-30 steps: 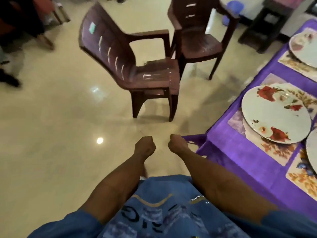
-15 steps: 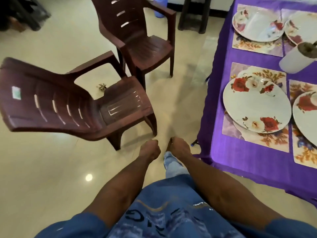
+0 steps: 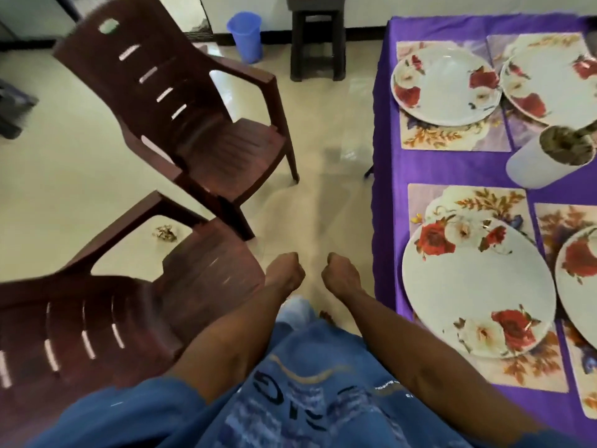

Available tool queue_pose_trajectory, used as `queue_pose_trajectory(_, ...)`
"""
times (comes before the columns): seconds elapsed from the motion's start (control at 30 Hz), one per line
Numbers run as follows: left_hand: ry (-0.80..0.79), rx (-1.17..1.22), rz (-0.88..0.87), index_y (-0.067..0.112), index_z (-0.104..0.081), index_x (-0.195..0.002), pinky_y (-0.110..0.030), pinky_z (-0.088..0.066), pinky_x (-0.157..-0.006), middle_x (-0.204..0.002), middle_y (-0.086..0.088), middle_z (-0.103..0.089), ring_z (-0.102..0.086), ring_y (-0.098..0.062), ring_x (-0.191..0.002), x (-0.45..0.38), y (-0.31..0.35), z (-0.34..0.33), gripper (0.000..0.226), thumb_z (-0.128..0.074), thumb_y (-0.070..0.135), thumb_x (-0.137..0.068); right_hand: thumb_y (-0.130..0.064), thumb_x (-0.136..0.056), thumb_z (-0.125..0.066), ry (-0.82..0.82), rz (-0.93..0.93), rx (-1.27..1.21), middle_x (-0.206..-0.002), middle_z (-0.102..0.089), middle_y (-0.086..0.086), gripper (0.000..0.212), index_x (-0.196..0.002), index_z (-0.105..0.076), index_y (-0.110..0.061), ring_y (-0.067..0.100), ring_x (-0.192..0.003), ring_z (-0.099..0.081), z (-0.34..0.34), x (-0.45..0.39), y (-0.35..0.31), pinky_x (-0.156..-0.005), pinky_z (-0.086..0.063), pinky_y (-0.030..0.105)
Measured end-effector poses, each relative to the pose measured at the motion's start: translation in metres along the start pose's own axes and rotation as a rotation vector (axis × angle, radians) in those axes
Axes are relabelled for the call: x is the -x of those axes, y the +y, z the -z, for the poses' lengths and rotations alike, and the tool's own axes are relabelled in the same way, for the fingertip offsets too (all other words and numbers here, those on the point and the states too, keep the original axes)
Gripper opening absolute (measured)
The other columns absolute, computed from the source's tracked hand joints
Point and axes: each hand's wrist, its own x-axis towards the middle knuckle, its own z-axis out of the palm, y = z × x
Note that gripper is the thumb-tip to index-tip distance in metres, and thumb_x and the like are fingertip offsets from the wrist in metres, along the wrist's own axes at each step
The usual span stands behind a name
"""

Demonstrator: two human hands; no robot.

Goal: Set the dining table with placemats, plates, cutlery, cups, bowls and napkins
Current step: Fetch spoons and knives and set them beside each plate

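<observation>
The dining table [image 3: 384, 156] with a purple cloth stands at the right. Floral placemats [image 3: 426, 198] lie on it, each under a white plate with red roses. One plate [image 3: 478, 292] is nearest me, another [image 3: 444, 84] is farther back, and two more show at the right edge. A white pot [image 3: 529, 169] with dark contents stands between them. My left hand [image 3: 286, 273] and my right hand [image 3: 339, 274] hang in front of me over the floor, left of the table. Both are curled into fists and hold nothing.
Two brown plastic armchairs stand at the left: one [image 3: 129, 318] close beside my left arm, the other [image 3: 193, 118] farther back. A dark stool [image 3: 316, 43] and a blue bucket [image 3: 245, 35] stand by the far wall. A small scrap [image 3: 165, 233] lies on the floor.
The view has swung right and forward, so the table and its plates fill more of the right side. Both fists stay curled and close together.
</observation>
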Motion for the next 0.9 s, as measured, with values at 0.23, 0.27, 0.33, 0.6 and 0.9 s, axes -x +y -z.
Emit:
queue_pose_trajectory(0.23, 0.016, -0.041, -0.078, 0.006, -0.062, -0.106, -0.031, -0.039, -0.072, -0.114, -0.015, -0.064, -0.061, -0.034, -0.102, -0.139, 0.031, 0.058, 0.025, -0.043, 0.017, -0.094, -0.011, -0.091, -0.042, 0.023, -0.029, -0.002, -0.113, -0.063, 0.017, 0.023, -0.108, -0.056, -0.003, 0.034, -0.102, -0.061, 0.066, -0.126, -0.028, -0.078, -0.045, 0.034)
queue_pose_trajectory(0.27, 0.010, -0.041, -0.078, 0.006, -0.062, -0.107, -0.031, -0.039, -0.072, -0.114, -0.015, -0.064, -0.061, -0.034, -0.103, -0.159, 0.035, 0.069, 0.025, -0.043, 0.019, -0.095, -0.008, -0.090, -0.042, 0.038, -0.032, 0.000, -0.113, -0.063, 0.018, 0.022, -0.107, -0.055, -0.004, 0.034, -0.100, -0.061, 0.076, -0.145, -0.033, -0.077, -0.045, 0.035)
queue_pose_trajectory(0.33, -0.004, -0.043, -0.082, 0.006, -0.061, -0.107, -0.032, -0.040, -0.074, -0.116, -0.016, -0.063, -0.060, -0.034, -0.103, -0.209, 0.041, 0.097, 0.025, -0.045, 0.021, -0.096, -0.005, -0.087, -0.042, 0.045, -0.026, 0.005, -0.111, -0.063, 0.018, 0.020, -0.104, -0.054, -0.004, 0.035, -0.097, -0.061, 0.100, -0.193, -0.051, -0.073, -0.044, 0.034)
queue_pose_trajectory(0.6, 0.122, 0.094, -0.038, 0.008, -0.065, -0.108, -0.038, -0.049, -0.084, -0.113, -0.017, -0.066, -0.062, -0.037, -0.105, -0.386, 0.073, 0.245, 0.030, -0.044, 0.020, -0.091, -0.007, -0.088, -0.044, 0.101, 0.011, -0.017, -0.119, -0.060, 0.020, 0.028, -0.114, -0.054, -0.002, 0.037, -0.105, -0.059, 0.207, -0.362, -0.158, -0.083, -0.047, 0.036)
queue_pose_trajectory(0.9, -0.028, 0.036, -0.073, 0.013, -0.063, -0.099, -0.037, -0.054, -0.081, -0.105, -0.009, -0.068, -0.065, -0.030, -0.094, -0.547, 0.114, 0.299, 0.023, -0.043, 0.020, -0.089, -0.005, -0.084, -0.044, 0.061, -0.006, -0.038, -0.105, -0.063, 0.021, 0.017, -0.072, -0.039, -0.016, 0.037, -0.099, -0.060, 0.281, -0.538, -0.201, -0.081, -0.045, 0.036)
